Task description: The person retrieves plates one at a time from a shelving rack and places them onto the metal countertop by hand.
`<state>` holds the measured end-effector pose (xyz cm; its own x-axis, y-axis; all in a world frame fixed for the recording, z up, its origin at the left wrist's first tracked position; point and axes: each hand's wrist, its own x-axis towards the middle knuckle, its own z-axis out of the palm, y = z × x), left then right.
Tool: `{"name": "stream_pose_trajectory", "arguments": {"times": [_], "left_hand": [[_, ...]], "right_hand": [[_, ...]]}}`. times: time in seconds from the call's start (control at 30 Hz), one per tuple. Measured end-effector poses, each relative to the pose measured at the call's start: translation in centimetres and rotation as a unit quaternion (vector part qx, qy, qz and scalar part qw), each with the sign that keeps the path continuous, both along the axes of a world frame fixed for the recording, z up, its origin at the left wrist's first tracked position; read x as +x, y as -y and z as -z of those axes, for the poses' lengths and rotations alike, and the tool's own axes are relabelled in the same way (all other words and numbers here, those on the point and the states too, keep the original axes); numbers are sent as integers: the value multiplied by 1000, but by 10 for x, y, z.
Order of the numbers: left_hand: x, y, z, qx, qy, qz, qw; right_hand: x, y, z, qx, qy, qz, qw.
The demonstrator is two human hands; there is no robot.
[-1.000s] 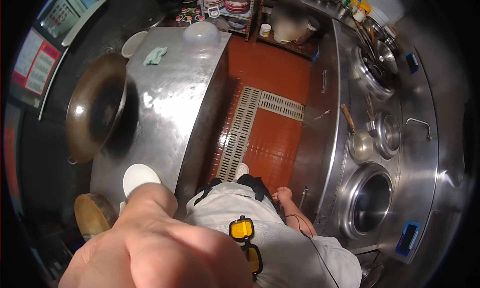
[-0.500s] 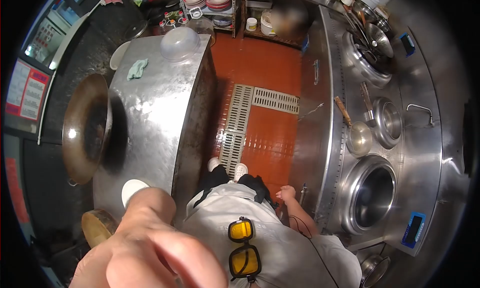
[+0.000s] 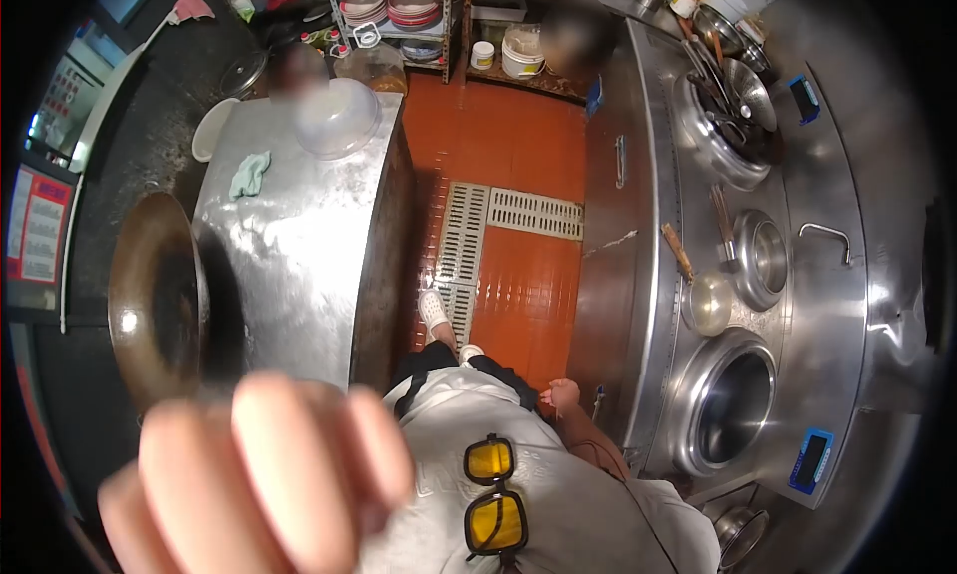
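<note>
Curling up in front of the body, the left hand looks very big and blurry because it is so close to the camera. Its fingers sit side by side and bend at the knuckles. The inside of the hand is hidden, so I cannot tell if it is holding anything. It covers the near end of the metal table. Just past those fingers and to their left is the big brown pan, tilted up beside the table. Farther past the left hand, a pale green cloth lies on the table, and a see-through bowl sits at the far end.

The right hand hangs low, with the arm down along the person's right side. Its fingers look bent in, but it is too small to tell if they hold a thing. The front of the metal counter is just to its right. Above that, farther right of the hand, a ladle lies near a round pot.

Between the two hands, yellow glasses hang on the pale shirt. Ahead of both hands, one white shoe is by the floor grate.
</note>
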<state>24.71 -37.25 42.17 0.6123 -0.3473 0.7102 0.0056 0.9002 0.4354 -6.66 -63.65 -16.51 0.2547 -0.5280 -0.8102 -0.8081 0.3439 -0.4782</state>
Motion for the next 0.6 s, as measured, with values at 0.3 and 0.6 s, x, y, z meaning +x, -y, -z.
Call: {"name": "stream_pose_trajectory", "arguments": {"times": [0.3, 0.6], "left_hand": [[121, 9, 154, 308, -267, -18, 913], [163, 40, 300, 478, -372, -31, 795]], "right_hand": [[108, 42, -32, -62, 74, 22, 995], [198, 60, -66, -51, 105, 87, 989]]}}
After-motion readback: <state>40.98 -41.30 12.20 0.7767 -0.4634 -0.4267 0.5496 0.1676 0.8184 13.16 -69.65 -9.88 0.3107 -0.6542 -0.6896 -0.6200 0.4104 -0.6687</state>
